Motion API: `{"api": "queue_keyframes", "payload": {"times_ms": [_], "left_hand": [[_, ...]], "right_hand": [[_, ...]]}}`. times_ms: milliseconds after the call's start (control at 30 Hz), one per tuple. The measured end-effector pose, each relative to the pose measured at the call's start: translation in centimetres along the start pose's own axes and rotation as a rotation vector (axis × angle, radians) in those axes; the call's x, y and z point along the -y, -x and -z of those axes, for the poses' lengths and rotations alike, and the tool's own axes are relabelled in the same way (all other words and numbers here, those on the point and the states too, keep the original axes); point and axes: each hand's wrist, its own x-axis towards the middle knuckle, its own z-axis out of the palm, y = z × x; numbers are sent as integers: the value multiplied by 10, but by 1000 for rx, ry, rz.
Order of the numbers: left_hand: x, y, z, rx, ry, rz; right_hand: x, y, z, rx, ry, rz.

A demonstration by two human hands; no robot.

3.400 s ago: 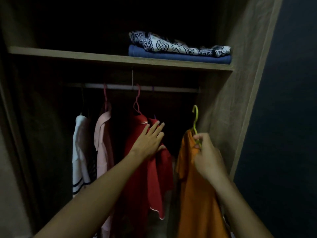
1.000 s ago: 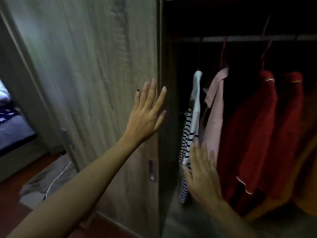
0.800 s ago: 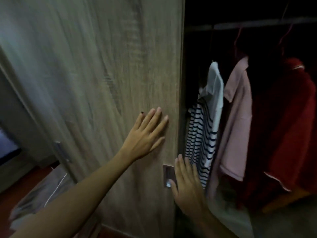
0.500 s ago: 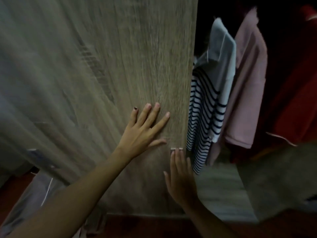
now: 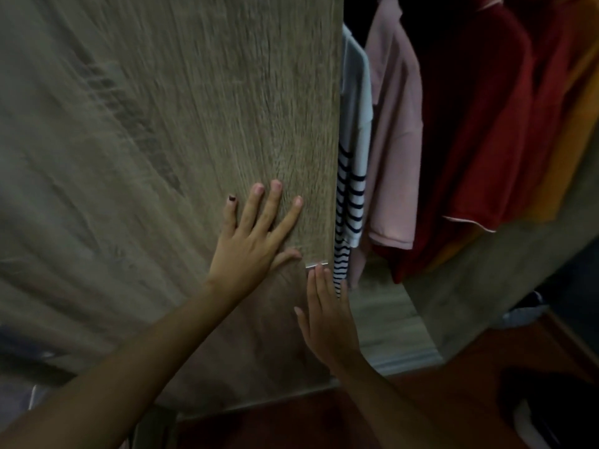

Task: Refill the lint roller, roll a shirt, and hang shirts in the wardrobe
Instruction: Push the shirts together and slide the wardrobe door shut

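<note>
A: Item one, wardrobe door [image 5: 201, 131]: wood-grain sliding panel, long axis running upright, its free edge lying to the right and standing just beside the striped shirt [image 5: 351, 189]

B: And the shirts?

A: Hanging inside the opening, right of that edge: striped, then the pink shirt [image 5: 393, 150], red shirt [image 5: 476, 131], a strip of orange shirt [image 5: 580, 124] at the far side. Nothing is being held in either hand

B: Hands?

A: Left hand [image 5: 256, 241] is pressing flat on the panel, fingers straight and spread, grasping nothing. Right hand [image 5: 327, 315] is lying flat lower down, fingertips [image 5: 319, 273] touching the small metal pull [image 5: 316, 264] near the edge, likewise grasping nothing

B: Which is nearer the edge?

A: The right one. Judging by this, the door is closing rightward; the striped hem may be catching in the gap
</note>
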Motion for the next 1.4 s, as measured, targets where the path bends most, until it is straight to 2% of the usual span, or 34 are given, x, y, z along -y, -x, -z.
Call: {"api": "queue_keyframes", "payload": {"times_ms": [467,767,933,1133,1400], "left_hand": [[-113,-94,4,-6,33,-13],[-205,-170,17,7,229,-23],[-245,-209,22,-58,271,-95],[-273,-252,15,-103,237,-262],[-320,-289,12,-101,208,-267]], "right_hand": [[-109,9,36,49,58,-237],[-216,15,72,37,71,-318],[-269,14,89,35,63,-393],[-320,14,105,13,32,-480],[-370,11,119,-35,34,-517]]}}
